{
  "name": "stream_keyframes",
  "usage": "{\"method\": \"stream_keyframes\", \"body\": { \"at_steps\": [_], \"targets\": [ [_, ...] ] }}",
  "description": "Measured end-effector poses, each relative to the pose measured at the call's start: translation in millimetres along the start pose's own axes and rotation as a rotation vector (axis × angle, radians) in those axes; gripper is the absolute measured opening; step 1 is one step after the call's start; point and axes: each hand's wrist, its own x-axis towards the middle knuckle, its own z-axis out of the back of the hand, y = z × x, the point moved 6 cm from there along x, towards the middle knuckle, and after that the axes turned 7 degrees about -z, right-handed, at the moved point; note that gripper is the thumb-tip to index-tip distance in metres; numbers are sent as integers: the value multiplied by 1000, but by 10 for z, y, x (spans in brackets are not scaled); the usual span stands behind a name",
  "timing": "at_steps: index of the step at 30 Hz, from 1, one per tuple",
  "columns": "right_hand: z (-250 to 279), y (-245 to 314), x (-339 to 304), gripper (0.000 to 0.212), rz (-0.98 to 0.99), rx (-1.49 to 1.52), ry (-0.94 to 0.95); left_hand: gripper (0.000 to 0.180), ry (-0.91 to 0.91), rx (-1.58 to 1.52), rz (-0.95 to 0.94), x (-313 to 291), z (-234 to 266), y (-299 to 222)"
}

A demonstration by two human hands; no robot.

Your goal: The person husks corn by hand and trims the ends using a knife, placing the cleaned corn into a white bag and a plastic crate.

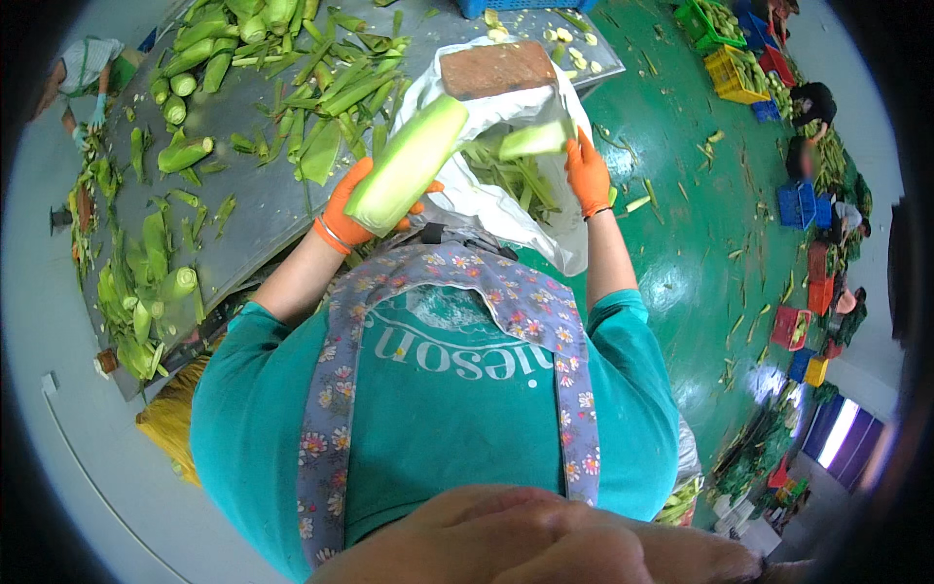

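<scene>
My left hand (342, 206), in an orange glove, is wrapped round the lower part of a pale green ear of corn (411, 164) in its husk, held at a tilt near the table's edge. My right hand (588, 175), gloved alike, has its fingertips at the end of a light green piece of husk (533, 141), slightly blurred. That piece is over the mouth of a white bag (486, 206). Strips of green husk (514, 177) lie inside the bag. A reddish-brown brick (496, 70) rests on the bag's far rim at the table.
The grey metal table (258, 185) bears heaped corn ears (195, 49) and loose husk leaves (336, 88). A blue crate (520, 6) stands at the far edge. Husk scraps litter the green floor (671, 195) at right. Other people (815, 102) and coloured crates (735, 76) line the right side.
</scene>
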Motion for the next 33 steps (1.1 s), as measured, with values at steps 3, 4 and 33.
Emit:
{"method": "stream_keyframes", "body": {
  "at_steps": [3,4,33],
  "targets": [
    [-300,235,-152,68,55,63,-10,73,-135,253,-140,-8,274,-156],
    [-419,388,-157,68,-80,396,204,72,-155,339,-171,-9,418,-229],
    [-613,1671,-181,41,-273,1413,803,42,-161,1412,147,677,153,-505]
  ]
}}
